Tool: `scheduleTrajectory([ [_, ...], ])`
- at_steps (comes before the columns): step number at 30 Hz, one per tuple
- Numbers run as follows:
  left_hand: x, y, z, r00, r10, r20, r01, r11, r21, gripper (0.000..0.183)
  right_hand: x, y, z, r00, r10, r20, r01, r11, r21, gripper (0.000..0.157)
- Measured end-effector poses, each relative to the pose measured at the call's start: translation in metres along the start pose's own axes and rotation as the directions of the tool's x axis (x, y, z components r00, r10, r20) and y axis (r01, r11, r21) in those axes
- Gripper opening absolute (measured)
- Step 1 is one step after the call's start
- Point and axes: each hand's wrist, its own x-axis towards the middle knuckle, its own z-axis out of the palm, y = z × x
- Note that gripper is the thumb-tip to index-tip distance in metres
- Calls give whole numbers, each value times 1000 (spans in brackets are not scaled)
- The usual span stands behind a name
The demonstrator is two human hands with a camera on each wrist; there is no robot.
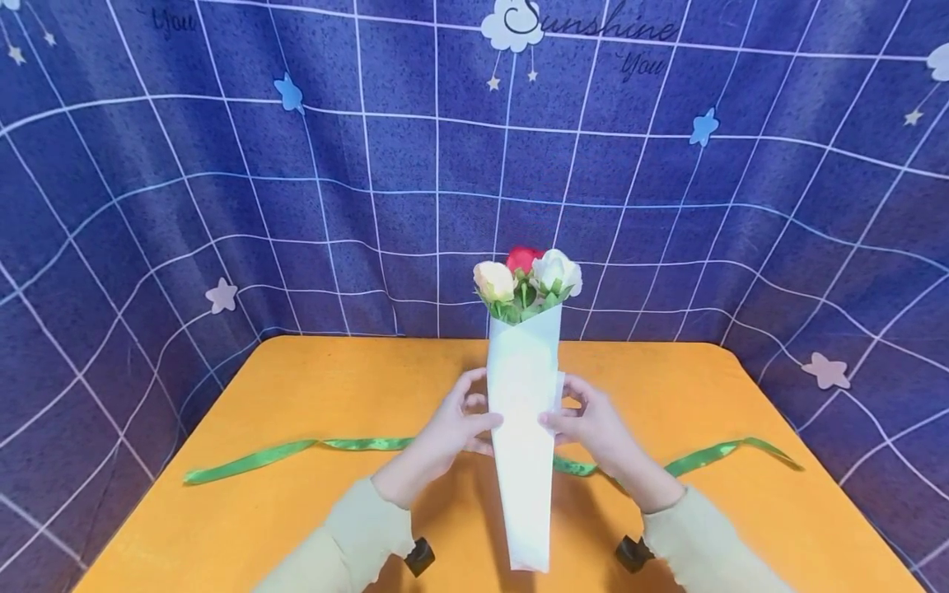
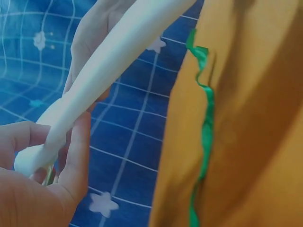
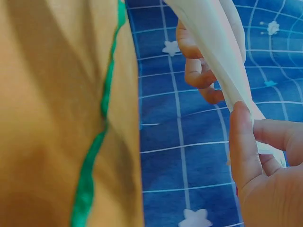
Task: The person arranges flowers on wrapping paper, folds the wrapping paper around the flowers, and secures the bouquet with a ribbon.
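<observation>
A bouquet wrapped in white paper [image 1: 522,412] stands upright between my two hands, its narrow end toward me. Out of its top show a cream rose [image 1: 494,281], a red rose [image 1: 523,259] and a white rose [image 1: 558,273] with green leaves. My left hand [image 1: 461,422] grips the wrap's left side, thumb on the front and fingers behind. From the other side my right hand [image 1: 589,418] pinches the paper's right edge, where a flap sticks out. Both wrist views show the white paper cone [image 2: 102,71] between thumb and fingers. The stems are hidden inside.
A long green ribbon [image 1: 274,453] lies across the orange table [image 1: 356,371], passing behind the bouquet. Blue gridded cloth [image 1: 400,214] with stars and clouds hangs around the table's back and sides. A dark block-shaped piece [image 1: 420,557] shows at the left cuff, another [image 1: 633,553] at the right.
</observation>
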Motion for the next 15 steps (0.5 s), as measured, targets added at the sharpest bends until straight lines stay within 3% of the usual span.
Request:
scheduleTrajectory([
  [15, 16, -37, -20, 983, -147, -107, 155, 986, 66, 75, 26, 54, 17, 997, 83, -3, -83, 997, -5, 46],
])
